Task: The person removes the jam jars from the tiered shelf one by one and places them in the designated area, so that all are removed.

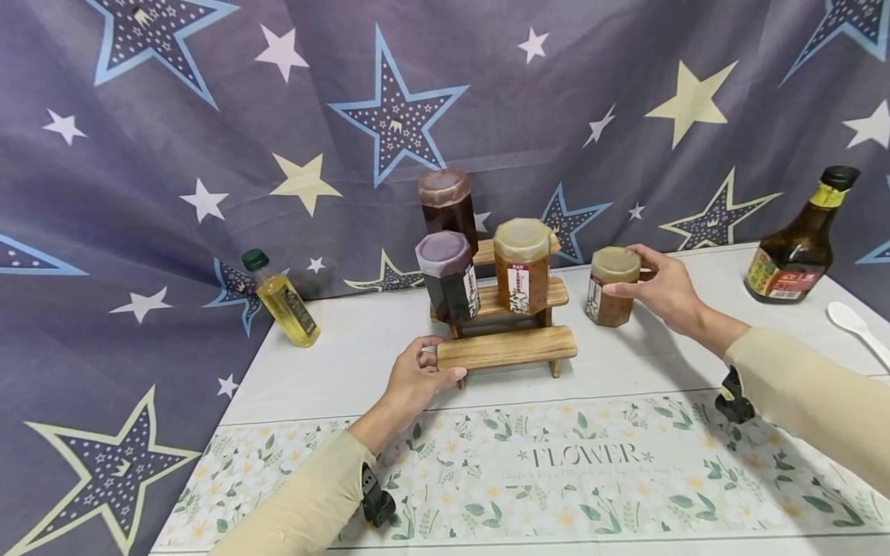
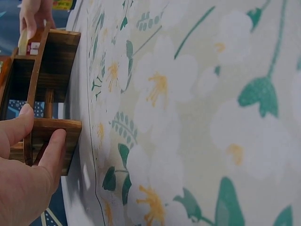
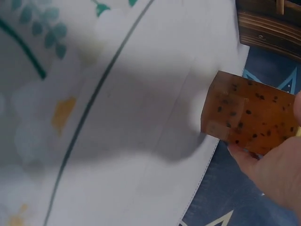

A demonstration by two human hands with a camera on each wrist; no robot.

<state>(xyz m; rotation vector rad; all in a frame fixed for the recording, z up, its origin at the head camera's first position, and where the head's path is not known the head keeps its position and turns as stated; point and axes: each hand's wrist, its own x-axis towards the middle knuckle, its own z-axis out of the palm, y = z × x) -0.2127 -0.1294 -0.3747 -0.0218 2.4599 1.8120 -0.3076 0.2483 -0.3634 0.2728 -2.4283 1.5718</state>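
My left hand (image 1: 416,378) grips the left end of a small three-step wooden rack (image 1: 506,347), with the thumb at its lowest step. To the rack's right, my right hand (image 1: 664,292) holds an amber jar (image 1: 612,297) by its upper part and pale yellow lid. Dark specks show through this jar (image 3: 251,113) in the right wrist view; whether its base touches the table I cannot tell. On the middle step stand a dark jar with a purple lid (image 1: 448,286) and an amber jar with a yellowish lid (image 1: 521,270). A dark reddish jar (image 1: 446,205) stands on the top step.
An oil bottle with a green cap (image 1: 288,305) stands at the left. On the right are a dark sauce bottle (image 1: 793,255) and a white spoon (image 1: 858,328). Star-printed cloth (image 1: 229,139) hangs behind the table, which has a floral printed cover (image 1: 528,502).
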